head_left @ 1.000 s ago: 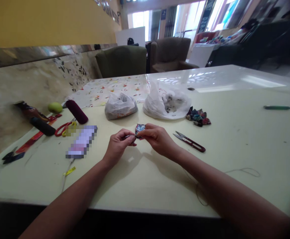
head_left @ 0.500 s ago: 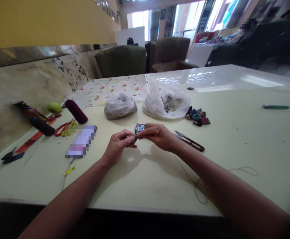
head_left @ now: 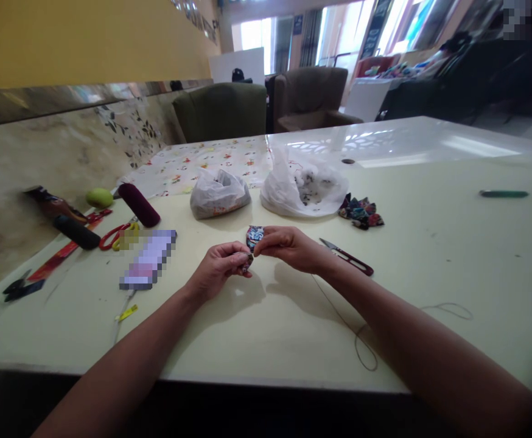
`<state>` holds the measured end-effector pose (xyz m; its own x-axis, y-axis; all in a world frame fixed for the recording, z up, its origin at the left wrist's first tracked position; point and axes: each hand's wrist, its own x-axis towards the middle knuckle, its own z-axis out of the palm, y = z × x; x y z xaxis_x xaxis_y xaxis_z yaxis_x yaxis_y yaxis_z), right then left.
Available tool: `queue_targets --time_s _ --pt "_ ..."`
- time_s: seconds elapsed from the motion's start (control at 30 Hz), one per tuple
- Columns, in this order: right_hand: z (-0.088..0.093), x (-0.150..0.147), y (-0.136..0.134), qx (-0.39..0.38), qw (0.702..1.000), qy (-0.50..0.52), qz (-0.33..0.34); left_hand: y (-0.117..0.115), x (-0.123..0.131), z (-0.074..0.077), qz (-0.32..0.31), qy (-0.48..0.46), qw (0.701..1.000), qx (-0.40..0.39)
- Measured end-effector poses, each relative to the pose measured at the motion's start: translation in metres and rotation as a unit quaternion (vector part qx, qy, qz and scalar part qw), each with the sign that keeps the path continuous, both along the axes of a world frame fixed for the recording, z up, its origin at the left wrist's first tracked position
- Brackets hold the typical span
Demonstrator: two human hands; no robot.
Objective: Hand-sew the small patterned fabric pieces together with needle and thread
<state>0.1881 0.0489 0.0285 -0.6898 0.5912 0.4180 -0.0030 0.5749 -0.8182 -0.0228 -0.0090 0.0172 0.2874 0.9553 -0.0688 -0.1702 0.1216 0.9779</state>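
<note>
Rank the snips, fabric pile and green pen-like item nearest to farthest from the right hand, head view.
1. Snips, just beside the right hand
2. Fabric pile, forward and right
3. Green pen-like item, far right

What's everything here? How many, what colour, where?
Windows: several, white, back
Far table: one, white, back
Chairs: two, green, brown, back
Table: one, pale, front
Bags: two, white, middle
Cloth pile: one, multicoloured, right
Stick: one, green, right
Snips: one, maroon, right
Thread: uncounted, brown, right
Fruit: one, green, left
Bottle, perhaps: one, brown, left
Rolls: two, maroon, black, left
Scissors: count unclear, red, yellow, left
Strip: one, red, left
Oddments: unclear, black, left
Phone: one, pale, left
Cable: one, white, left
Held cloth: unclear count, multicoloured, centre
Left hand: one, bare, centre
Right hand: one, bare, centre
</note>
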Motion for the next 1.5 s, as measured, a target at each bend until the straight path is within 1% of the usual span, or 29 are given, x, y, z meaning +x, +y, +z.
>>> queue_targets --time_s 0.27,0.57,0.73,0.83,1.03,1.33,1.5 --pt "0.000 0.001 0.001 -0.039 0.999 0.012 0.018 0.000 0.001 0.001 -0.002 -0.012 1.000 -0.011" --pt "0.000 0.004 0.005 -0.041 0.999 0.007 0.030 0.000 0.002 0.001 -0.007 -0.015 1.000 -0.013" --pt "-0.001 0.003 0.004 -0.059 0.998 0.004 0.037 0.000 0.001 -0.001 -0.014 -0.023 0.999 -0.020" --pt "-0.001 0.001 0.003 -0.068 0.997 -0.007 0.031 0.002 0.000 -0.003 -0.013 -0.034 0.999 -0.033" --pt "-0.001 -0.001 0.001 -0.041 0.999 -0.001 0.009 0.002 0.001 -0.003 0.001 -0.039 0.998 -0.041" --pt "-0.009 -0.005 0.002 0.006 1.000 0.014 -0.015 0.003 0.000 -0.004 -0.007 -0.038 0.998 -0.054" --pt "-0.011 -0.006 -0.001 0.026 0.999 0.009 -0.021 0.002 0.000 -0.004 -0.020 -0.037 0.998 -0.052"
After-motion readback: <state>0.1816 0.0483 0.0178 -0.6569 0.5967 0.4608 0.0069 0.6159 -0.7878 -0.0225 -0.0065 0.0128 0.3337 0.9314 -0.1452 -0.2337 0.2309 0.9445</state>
